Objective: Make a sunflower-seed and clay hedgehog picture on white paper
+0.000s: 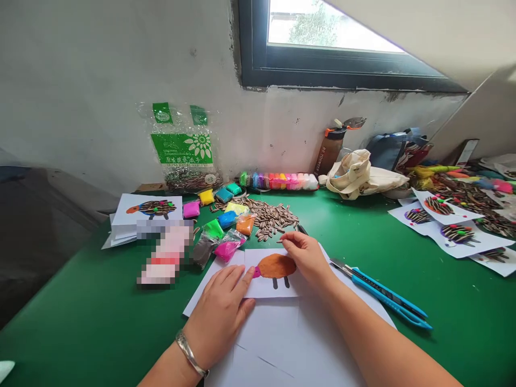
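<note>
Green table [68,344] stretches beneath a white plaster wall [100,91]. Nearest, a stack of white paper sheets [258,344] lies on it, topped by a white card [266,287] bearing an orange clay oval [276,266], with a pink clay nub [256,272] at one end and two black clay legs [281,282] below. The left hand [217,306], a silver bangle [189,353] at its wrist, lies open and flat on the paper, its fingertips against the card's lower left corner. The right hand [306,258] narrows to bunched fingertips at the card's top edge, just beside the oval; whether it pinches anything, I cannot tell. A blue-handled utility knife [382,290] lies right of the paper. Beyond the card spread loose sunflower seeds [268,217] and small bags of coloured clay [226,242]. Seed-covered hedgehog cards [455,236] lie off to the right. Farther back, a row of clay packets [278,181] runs below a green-labelled seed bag [183,148], a brown bottle [330,150], a canvas bag [358,174] and a dark-framed window [322,43].
</note>
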`<state>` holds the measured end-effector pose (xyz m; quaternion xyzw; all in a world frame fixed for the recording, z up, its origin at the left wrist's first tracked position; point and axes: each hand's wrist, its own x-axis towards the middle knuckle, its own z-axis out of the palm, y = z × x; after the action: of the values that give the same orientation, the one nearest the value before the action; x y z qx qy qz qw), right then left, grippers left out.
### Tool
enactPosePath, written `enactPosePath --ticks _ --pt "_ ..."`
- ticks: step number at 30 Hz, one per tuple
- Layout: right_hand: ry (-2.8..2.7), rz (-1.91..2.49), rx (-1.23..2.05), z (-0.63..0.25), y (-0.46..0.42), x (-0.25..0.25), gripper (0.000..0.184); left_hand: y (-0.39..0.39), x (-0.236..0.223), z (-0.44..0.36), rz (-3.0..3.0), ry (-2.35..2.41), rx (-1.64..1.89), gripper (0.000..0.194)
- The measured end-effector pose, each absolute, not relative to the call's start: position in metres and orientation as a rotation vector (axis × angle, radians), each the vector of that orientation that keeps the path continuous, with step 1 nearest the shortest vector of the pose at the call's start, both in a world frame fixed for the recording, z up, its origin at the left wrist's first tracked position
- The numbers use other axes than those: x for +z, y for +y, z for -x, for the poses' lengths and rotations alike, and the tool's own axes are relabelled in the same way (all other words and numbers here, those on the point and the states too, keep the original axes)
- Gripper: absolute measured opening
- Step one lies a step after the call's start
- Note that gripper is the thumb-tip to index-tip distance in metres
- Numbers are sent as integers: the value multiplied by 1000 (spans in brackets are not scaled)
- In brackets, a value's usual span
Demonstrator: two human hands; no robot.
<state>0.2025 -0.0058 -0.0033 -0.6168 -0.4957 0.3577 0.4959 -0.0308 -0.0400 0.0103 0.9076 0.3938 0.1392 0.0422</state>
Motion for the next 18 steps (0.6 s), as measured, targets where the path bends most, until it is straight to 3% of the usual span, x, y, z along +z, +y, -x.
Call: enactPosePath --ticks 6,18 --pt "-982 1375 1026 -201 -6 0 20 -41 10 29 -2798 1231 366 42" --pt "-951 1324 1059 -204 -5 -2 22 -39 3 29 -2745 1304 356 55"
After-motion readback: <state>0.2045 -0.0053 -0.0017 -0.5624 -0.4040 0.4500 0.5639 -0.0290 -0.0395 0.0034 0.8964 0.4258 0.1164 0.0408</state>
